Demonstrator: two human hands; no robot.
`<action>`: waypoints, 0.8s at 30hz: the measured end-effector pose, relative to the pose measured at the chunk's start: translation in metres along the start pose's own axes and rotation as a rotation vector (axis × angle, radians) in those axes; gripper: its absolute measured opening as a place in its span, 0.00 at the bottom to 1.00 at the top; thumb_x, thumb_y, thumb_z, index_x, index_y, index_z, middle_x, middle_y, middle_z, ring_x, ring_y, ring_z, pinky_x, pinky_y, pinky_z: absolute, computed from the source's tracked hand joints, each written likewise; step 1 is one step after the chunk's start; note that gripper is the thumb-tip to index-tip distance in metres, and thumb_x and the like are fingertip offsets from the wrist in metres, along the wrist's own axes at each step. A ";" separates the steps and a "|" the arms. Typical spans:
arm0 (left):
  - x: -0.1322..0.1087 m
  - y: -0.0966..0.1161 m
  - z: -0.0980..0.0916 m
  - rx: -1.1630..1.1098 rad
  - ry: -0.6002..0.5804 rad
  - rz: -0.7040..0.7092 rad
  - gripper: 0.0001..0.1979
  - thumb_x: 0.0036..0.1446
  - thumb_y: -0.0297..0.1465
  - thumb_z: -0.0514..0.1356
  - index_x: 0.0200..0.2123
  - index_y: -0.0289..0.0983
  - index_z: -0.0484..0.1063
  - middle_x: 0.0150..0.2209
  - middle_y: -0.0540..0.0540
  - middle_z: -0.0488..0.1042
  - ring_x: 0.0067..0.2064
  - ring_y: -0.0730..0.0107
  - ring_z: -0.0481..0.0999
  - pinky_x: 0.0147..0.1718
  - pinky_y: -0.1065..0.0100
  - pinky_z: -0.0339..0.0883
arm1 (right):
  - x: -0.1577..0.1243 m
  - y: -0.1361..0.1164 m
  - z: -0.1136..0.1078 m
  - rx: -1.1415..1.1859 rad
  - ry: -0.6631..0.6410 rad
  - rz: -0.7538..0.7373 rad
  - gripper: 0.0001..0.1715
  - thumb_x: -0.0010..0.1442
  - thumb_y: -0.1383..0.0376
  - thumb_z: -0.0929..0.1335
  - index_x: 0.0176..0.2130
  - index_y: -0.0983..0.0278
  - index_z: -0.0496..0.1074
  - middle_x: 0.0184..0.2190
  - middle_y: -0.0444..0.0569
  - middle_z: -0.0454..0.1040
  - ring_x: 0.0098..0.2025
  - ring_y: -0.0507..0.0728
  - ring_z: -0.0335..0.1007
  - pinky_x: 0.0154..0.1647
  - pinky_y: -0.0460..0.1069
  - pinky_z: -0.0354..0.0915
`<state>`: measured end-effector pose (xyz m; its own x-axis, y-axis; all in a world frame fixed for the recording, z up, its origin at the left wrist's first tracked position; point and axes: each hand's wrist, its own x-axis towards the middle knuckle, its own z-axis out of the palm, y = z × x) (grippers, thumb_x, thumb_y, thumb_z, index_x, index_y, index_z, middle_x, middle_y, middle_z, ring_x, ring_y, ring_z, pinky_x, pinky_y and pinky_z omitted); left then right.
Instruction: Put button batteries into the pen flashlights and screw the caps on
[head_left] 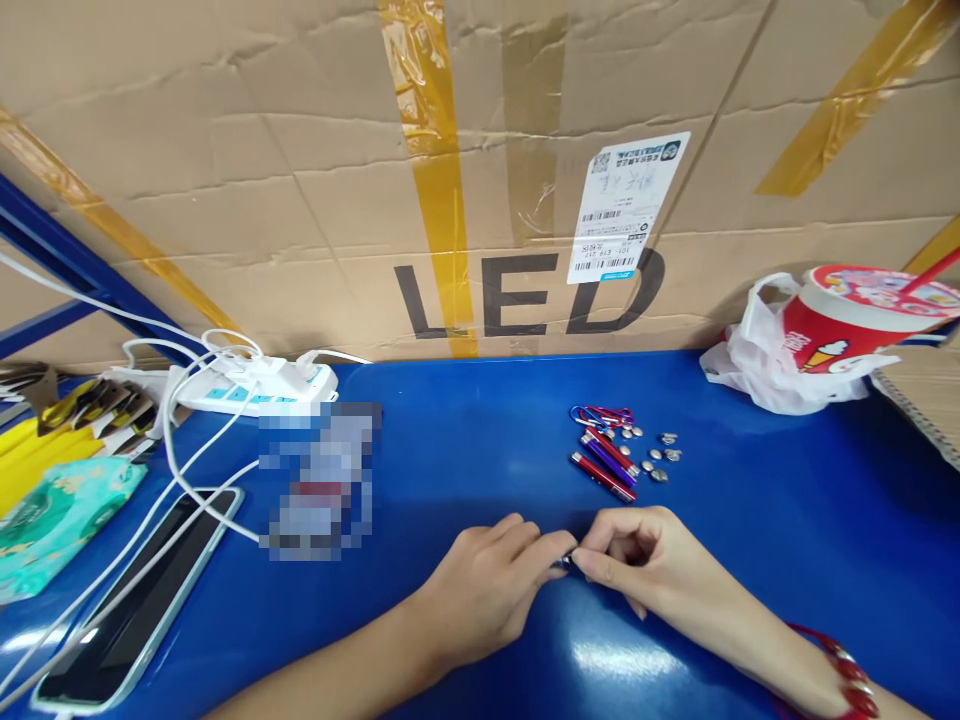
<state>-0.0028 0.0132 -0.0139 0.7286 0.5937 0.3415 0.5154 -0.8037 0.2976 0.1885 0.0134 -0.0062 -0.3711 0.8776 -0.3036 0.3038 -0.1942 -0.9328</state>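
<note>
My left hand (495, 580) is closed around a small dark, shiny metal piece (562, 562); only its end shows between the fingers. Thumb and forefinger of my right hand (630, 555) pinch together at that same end, and the two hands almost touch. Beyond them on the blue table lie several slim metal tubes, red and purple, among them a dark red tube (603, 477) and a purple tube (609, 462). Around these are several silver button cells (655, 454), small silver metal parts (670, 440) and red and blue carabiner clips (600, 415).
A white power strip (259, 385) with trailing cables stands back left. Below it lies a phone (139, 600), near a green packet (67, 515) and yellow items (45, 445). A red paper cup (847, 320) in a plastic bag is at the right. Cardboard (322, 180) walls the back.
</note>
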 end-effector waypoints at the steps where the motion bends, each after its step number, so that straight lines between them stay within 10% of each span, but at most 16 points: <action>1: 0.000 0.000 0.000 0.000 -0.008 -0.005 0.14 0.65 0.29 0.41 0.42 0.34 0.64 0.29 0.46 0.72 0.27 0.66 0.69 0.24 0.69 0.66 | 0.000 -0.001 0.000 -0.011 0.000 -0.001 0.16 0.50 0.56 0.70 0.24 0.66 0.70 0.12 0.37 0.59 0.14 0.44 0.50 0.14 0.42 0.48; 14: 0.001 0.003 -0.004 -0.195 -0.083 -0.115 0.13 0.65 0.30 0.42 0.42 0.34 0.64 0.34 0.44 0.72 0.33 0.66 0.71 0.41 0.61 0.69 | -0.003 -0.006 -0.006 -0.346 0.140 -0.219 0.14 0.52 0.56 0.69 0.23 0.62 0.73 0.15 0.40 0.68 0.18 0.48 0.59 0.18 0.43 0.56; 24: 0.002 -0.001 0.002 -0.094 0.068 0.000 0.15 0.65 0.28 0.41 0.41 0.33 0.67 0.27 0.46 0.72 0.28 0.68 0.70 0.35 0.65 0.70 | -0.012 -0.006 -0.004 -0.823 0.078 -0.550 0.24 0.66 0.59 0.54 0.28 0.63 0.70 0.24 0.45 0.72 0.23 0.51 0.68 0.24 0.44 0.58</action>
<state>-0.0011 0.0148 -0.0150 0.6949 0.5976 0.3999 0.4685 -0.7982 0.3786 0.1948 0.0061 0.0035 -0.5930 0.7866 0.1722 0.6323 0.5872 -0.5053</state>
